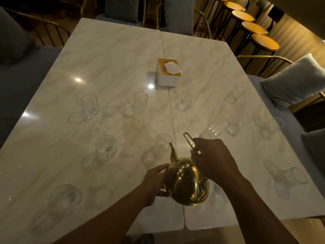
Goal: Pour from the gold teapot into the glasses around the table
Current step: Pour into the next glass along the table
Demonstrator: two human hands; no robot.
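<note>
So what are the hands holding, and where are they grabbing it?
The gold teapot. The right hand grips its thin looped handle on top; the left hand holds its round side, just under the spout.

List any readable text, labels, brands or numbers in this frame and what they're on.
No quotable text: nothing is legible.
Orange lid of the tissue box: faint marks, too blurred to read.
The gold teapot and the glasses: no markings visible.

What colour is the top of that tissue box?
The tissue box has an orange-yellow top over white sides, seen in the head view.
</note>
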